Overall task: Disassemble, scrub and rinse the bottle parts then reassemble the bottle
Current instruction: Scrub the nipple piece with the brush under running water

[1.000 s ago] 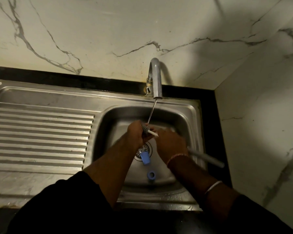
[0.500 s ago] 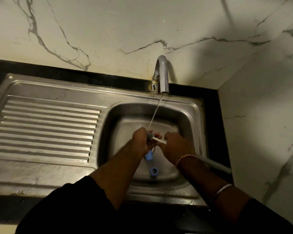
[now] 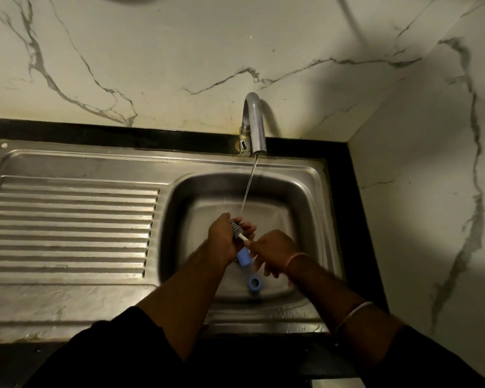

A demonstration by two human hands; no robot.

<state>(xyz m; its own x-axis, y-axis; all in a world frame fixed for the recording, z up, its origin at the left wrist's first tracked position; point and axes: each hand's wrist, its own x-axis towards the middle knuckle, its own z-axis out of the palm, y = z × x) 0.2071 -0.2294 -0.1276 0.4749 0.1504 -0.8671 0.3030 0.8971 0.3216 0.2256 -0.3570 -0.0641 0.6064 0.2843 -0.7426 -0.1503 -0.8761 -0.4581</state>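
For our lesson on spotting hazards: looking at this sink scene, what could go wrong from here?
1. The small blue ring-shaped part lies loose on the steel sink basin floor under running water; it might wash toward the drain.
2. The left hand grips the grey bristled brush head in dim light with wet hands; it could slip.

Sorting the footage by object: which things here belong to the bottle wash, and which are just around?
In use:
left hand
right hand
bottle brush
blue bottle part
blue ring cap
tap
sink basin

Just around:
ribbed drainboard
marble wall
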